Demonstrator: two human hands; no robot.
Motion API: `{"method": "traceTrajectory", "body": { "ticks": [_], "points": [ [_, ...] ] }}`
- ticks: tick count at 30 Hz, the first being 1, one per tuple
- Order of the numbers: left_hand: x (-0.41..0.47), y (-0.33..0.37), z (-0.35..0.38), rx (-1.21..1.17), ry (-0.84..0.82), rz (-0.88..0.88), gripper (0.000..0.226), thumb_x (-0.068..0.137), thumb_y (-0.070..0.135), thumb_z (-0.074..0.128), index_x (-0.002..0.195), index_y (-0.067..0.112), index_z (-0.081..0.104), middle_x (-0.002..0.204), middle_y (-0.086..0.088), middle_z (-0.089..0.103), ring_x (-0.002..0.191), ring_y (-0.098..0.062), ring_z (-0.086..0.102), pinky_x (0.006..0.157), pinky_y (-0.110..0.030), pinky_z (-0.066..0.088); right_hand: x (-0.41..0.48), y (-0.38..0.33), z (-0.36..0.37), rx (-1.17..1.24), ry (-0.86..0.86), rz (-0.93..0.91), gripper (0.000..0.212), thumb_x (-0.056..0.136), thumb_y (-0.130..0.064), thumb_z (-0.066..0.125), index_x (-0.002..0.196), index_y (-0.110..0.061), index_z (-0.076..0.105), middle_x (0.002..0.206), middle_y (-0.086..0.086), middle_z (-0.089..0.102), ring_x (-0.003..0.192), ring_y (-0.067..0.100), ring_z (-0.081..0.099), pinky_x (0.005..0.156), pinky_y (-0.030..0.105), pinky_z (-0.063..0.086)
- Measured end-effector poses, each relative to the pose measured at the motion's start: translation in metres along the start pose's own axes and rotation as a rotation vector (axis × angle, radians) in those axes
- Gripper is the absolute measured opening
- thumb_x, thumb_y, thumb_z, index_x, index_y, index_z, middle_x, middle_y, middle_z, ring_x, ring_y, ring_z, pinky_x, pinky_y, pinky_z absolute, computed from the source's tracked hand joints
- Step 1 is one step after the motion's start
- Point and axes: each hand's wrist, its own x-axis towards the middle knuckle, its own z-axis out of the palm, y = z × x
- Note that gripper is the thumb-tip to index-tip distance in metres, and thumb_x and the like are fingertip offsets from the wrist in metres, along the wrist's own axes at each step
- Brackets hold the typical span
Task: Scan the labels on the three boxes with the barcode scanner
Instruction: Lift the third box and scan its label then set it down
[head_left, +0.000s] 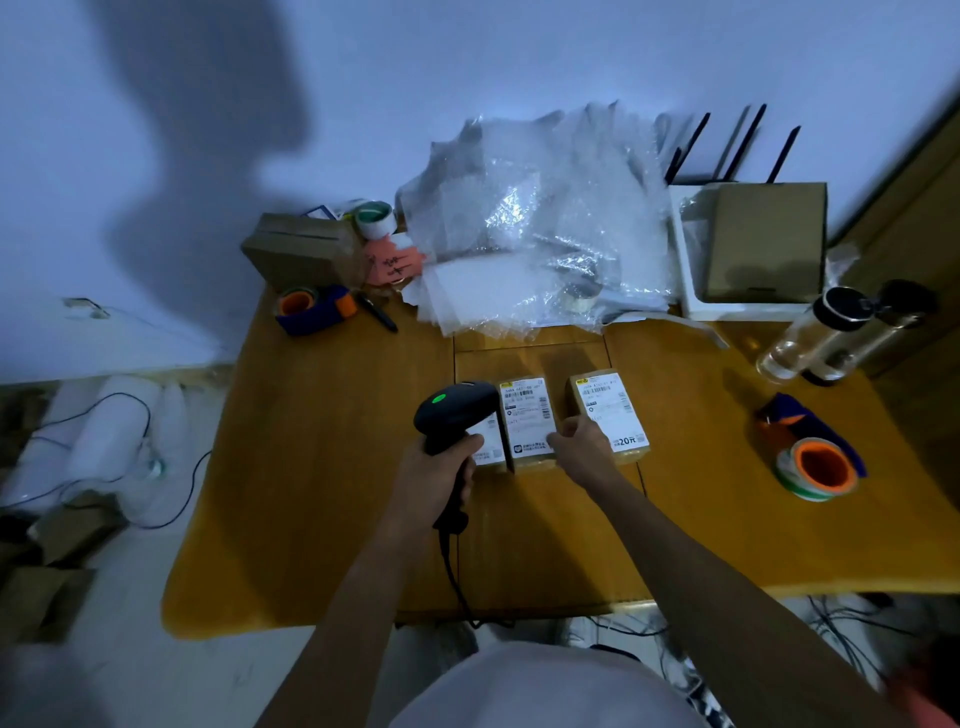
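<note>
Three small cardboard boxes with white shipping labels lie side by side on the wooden table (322, 467). The left box (491, 447) is mostly hidden behind the black barcode scanner (454, 410), which shows a green light on top. My left hand (441, 473) grips the scanner's handle, and its head hangs over the left box. The middle box (527, 421) lies label up. My right hand (582, 447) rests with its fingertips on the near end of the gap between the middle box and the right box (608, 410); whether it grips either box cannot be told.
A tape dispenser (818, 462) with an orange core sits at the right, another dispenser (311, 306) at the back left. Bubble wrap (535, 218), a brown carton (301, 249), a white tray (691, 291) with a box and a clear bottle (810, 338) crowd the back. The scanner's cable (457, 577) trails off the near edge.
</note>
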Motion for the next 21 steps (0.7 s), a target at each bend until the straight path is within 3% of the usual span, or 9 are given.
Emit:
{"method": "traceTrajectory", "body": {
  "ticks": [3, 6, 10, 15, 21],
  "points": [
    [0.002, 0.003, 0.006, 0.024, -0.020, 0.001, 0.029, 0.092, 0.021, 0.071, 0.071, 0.008, 0.057, 0.054, -0.004, 0.054, 0.042, -0.016, 0.048, 0.053, -0.032, 0.043, 0.002, -0.002, -0.013, -0.052, 0.044, -0.023, 0.046, 0.092, -0.028, 0.070, 0.133, -0.010, 0.058, 0.123, 0.008, 0.067, 0.104, 0.025, 0.067, 0.081, 0.039, 0.057],
    [0.004, 0.004, 0.011, 0.036, -0.046, 0.024, 0.025, 0.092, 0.021, 0.072, 0.076, 0.007, 0.058, 0.056, -0.004, 0.055, 0.042, -0.017, 0.048, 0.056, -0.035, 0.043, 0.003, -0.002, -0.026, -0.062, 0.096, -0.039, 0.039, 0.093, -0.025, 0.067, 0.129, -0.010, 0.059, 0.124, 0.009, 0.066, 0.101, 0.024, 0.062, 0.080, 0.038, 0.053],
    [0.004, 0.007, 0.018, 0.039, -0.067, 0.031, 0.027, 0.092, 0.020, 0.071, 0.071, 0.009, 0.058, 0.055, -0.004, 0.054, 0.042, -0.017, 0.047, 0.052, -0.032, 0.042, 0.006, -0.001, -0.041, -0.101, 0.173, -0.080, 0.038, 0.096, -0.026, 0.064, 0.130, -0.010, 0.060, 0.132, 0.011, 0.063, 0.114, 0.031, 0.065, 0.085, 0.036, 0.052],
    [0.004, 0.008, 0.024, 0.030, -0.079, 0.036, 0.023, 0.092, 0.018, 0.072, 0.074, 0.011, 0.059, 0.057, -0.006, 0.054, 0.043, -0.018, 0.047, 0.052, -0.032, 0.042, 0.009, 0.006, -0.056, -0.154, 0.200, -0.090, 0.037, 0.097, -0.024, 0.064, 0.132, -0.012, 0.055, 0.139, 0.010, 0.058, 0.120, 0.033, 0.062, 0.095, 0.048, 0.055],
    [0.006, 0.005, 0.026, 0.045, -0.086, 0.021, 0.021, 0.092, 0.019, 0.071, 0.078, 0.010, 0.059, 0.056, -0.005, 0.054, 0.043, -0.017, 0.048, 0.052, -0.031, 0.044, 0.017, 0.026, -0.065, -0.285, 0.252, -0.078, 0.054, 0.092, -0.022, 0.069, 0.140, -0.007, 0.048, 0.143, 0.015, 0.049, 0.131, 0.034, 0.049, 0.102, 0.048, 0.051]
  ]
}}
